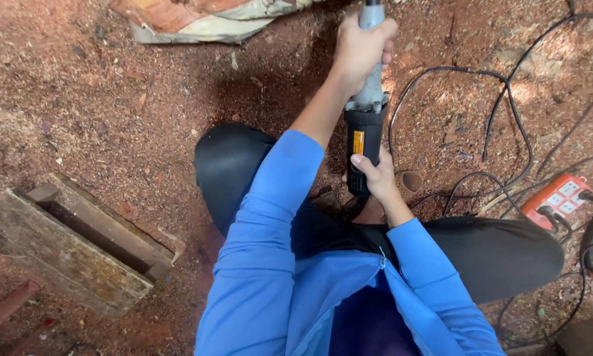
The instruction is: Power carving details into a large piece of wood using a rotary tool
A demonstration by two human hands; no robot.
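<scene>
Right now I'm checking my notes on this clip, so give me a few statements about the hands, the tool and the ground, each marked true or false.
1. The left hand grips the grey front of the power tool. True.
2. The right hand rests on the wooden box. False: it holds the tool's black rear body.
3. The orange power strip lies on the sawdust-covered ground. True.
4. The sleeves are red. False: they are blue.
</scene>
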